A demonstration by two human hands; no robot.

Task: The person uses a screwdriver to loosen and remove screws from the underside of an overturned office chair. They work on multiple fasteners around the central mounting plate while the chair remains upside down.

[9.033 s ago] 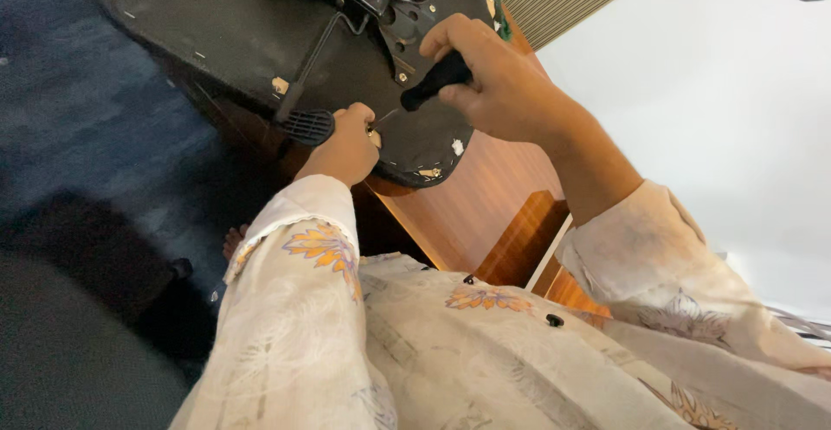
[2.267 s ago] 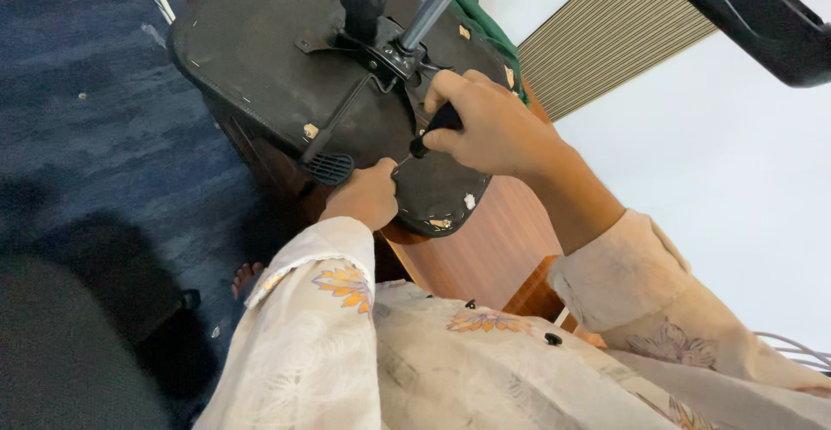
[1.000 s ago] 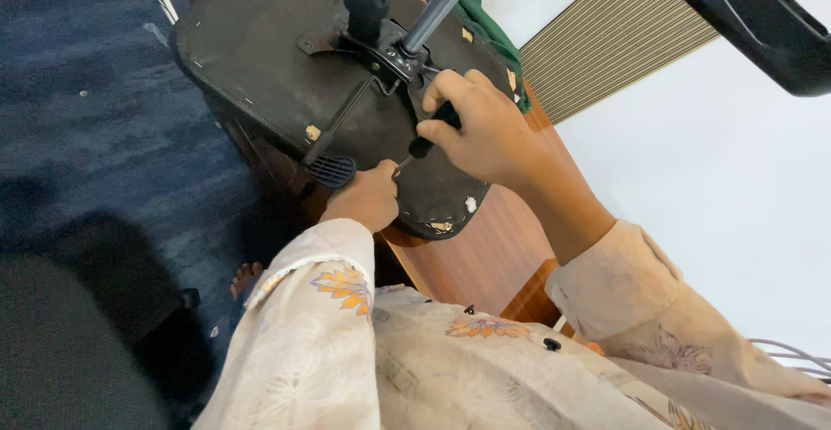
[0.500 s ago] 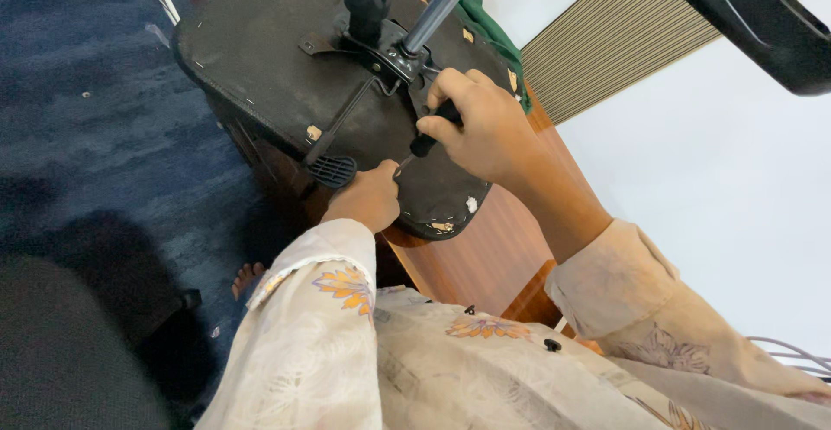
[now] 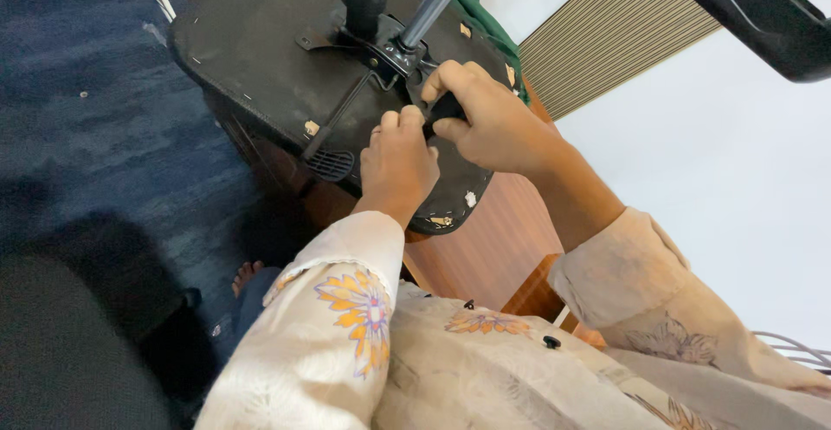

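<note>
An upturned office chair seat lies with its black underside up on a wooden desk. Its metal mechanism plate and chrome gas-lift column stick up near the top. My right hand is closed around the black handle of a screwdriver, whose tip is hidden behind my left hand. My left hand rests on the seat underside just right of the black lever paddle, its fingertips up against the screwdriver.
Dark blue carpet covers the floor on the left. Another dark chair stands at the lower left. A black chair base leg crosses the top right. A white wall and ribbed panel are behind the desk.
My left hand has moved up and right from the seat's edge by the lever paddle to the screwdriver shaft. My right hand has kept its hold on the handle.
</note>
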